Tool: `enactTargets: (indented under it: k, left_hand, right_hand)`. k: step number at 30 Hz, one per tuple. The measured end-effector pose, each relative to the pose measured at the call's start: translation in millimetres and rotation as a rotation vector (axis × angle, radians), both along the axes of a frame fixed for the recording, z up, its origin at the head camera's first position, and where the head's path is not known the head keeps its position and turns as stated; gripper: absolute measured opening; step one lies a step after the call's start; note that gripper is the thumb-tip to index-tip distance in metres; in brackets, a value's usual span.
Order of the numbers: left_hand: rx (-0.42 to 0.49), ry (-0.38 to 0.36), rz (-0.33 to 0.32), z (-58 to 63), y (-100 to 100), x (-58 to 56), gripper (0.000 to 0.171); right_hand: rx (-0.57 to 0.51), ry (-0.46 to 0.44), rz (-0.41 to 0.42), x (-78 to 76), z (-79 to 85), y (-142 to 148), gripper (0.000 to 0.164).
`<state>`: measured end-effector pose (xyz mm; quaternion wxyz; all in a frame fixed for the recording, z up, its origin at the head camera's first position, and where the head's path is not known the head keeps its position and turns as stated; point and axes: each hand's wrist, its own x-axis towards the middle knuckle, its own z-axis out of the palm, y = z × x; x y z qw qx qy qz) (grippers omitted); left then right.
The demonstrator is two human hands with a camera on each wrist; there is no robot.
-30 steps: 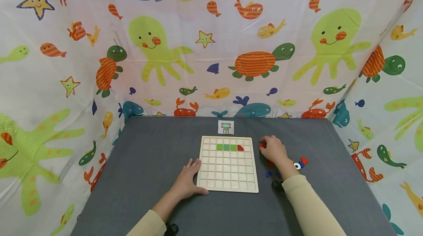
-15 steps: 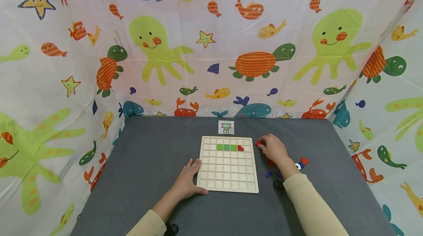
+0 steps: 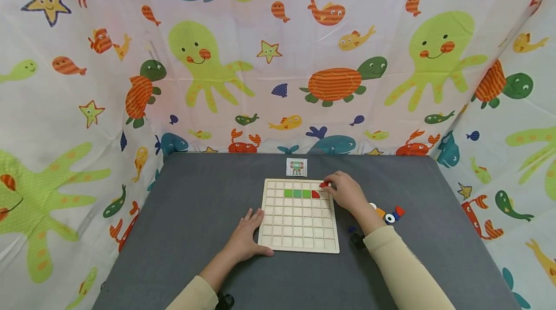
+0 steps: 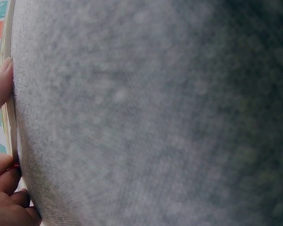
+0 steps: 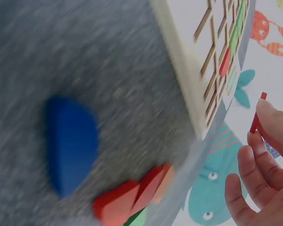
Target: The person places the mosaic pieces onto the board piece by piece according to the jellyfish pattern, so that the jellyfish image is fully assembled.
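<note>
A pale wooden grid board lies on the grey table. One row near its far edge holds several green squares and a red quarter-round piece. My right hand pinches another red piece between thumb and fingertips, over the board's far right corner. Seen edge-on in the right wrist view, that red piece looks thin and flat. My left hand rests at the board's near left corner, its fingers stretched along the left edge and the thumb at the front edge.
Beyond the board lies a small picture card. Loose pieces lie right of the board, partly behind my right arm: a blue piece, an orange one, a white ring-like one and a red one. A patterned curtain surrounds the table.
My right hand has carried the red piece left, from the table beside the board to over its far right corner. My left hand has stayed in place.
</note>
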<state>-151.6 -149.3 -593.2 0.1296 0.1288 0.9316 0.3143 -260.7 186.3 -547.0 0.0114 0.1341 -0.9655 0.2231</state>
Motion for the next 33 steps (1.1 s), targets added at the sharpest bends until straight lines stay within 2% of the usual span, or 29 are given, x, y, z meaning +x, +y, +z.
enactTargets:
  k: [7,15,26,33]
  left_hand:
    - [-0.001,-0.009,0.010,1.4,1,0.1,0.123]
    - [0.002,0.004,0.006,0.2,1,0.1,0.122]
    - [0.007,0.000,0.006,0.2,1,0.1,0.122]
    - [0.009,0.003,0.008,-0.9,1,0.2,0.122]
  right_hand:
    - [-0.017,-0.014,0.039,-1.3,3.4,-23,0.028]
    - [-0.021,-0.019,0.091,-2.1,-4.6,-49,0.025]
    - [-0.023,-0.028,0.161,-6.5,-3.8,-82,0.021]
    - [-0.023,-0.039,0.169,-8.5,-1.0,-97,0.023]
